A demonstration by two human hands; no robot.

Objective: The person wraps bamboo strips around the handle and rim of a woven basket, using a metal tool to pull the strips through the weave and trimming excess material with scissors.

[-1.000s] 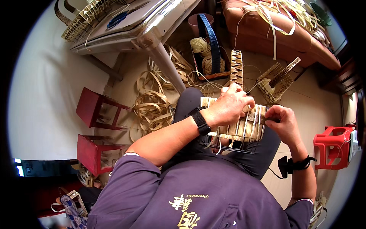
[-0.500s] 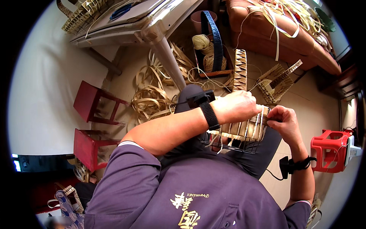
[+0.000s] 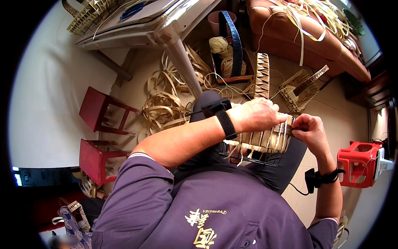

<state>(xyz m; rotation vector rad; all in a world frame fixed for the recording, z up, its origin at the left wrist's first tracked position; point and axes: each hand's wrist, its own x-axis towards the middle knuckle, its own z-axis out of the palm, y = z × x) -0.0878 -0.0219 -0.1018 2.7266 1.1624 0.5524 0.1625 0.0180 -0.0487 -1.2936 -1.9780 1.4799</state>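
A table (image 3: 124, 40) stood ahead and left of the left hand (image 3: 258, 116), coiled strips (image 3: 166, 111) nearer to it. A basket (image 3: 265, 144) lay on the lap (image 3: 295, 159) beneath that hand, whose fingers curled down, their grip unclear; the right hand (image 3: 311, 129), at the basket's right end, pinched a brown strip (image 3: 283, 129).
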